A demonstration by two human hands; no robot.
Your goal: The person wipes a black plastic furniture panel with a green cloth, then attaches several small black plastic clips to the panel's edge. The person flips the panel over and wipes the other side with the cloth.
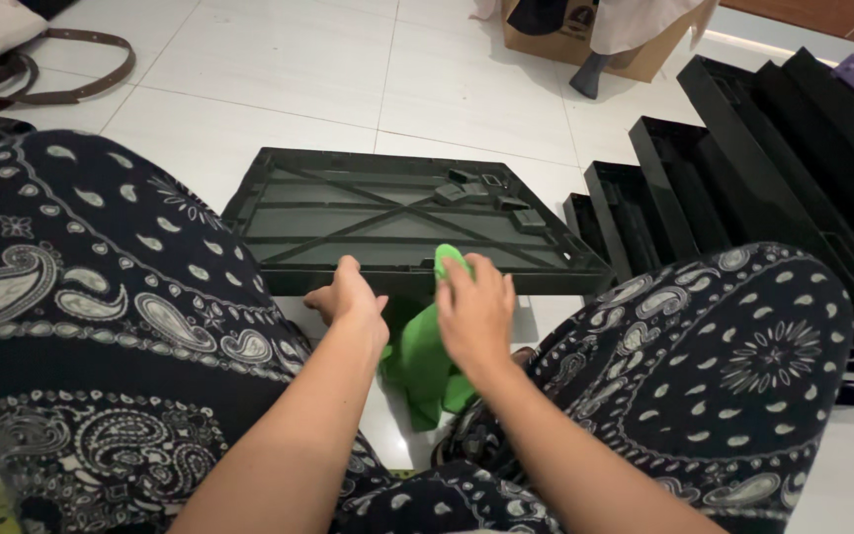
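Note:
A flat black plastic panel (387,213) with crossed ribs lies on the white tiled floor in front of me, between my knees. My left hand (346,297) grips its near edge, fingers curled under the rim. My right hand (474,309) presses a bright green cloth (425,356) against the same near edge, with the cloth bunched over my fingertips and hanging down to the floor. Several small black clips lie on the panel's far right part.
My legs in dark paisley trousers (111,326) flank the panel. Several black trays (763,158) stand stacked at the right. A cardboard box (635,54) and another person's foot (588,74) are at the back. A brown bag strap (71,64) lies far left.

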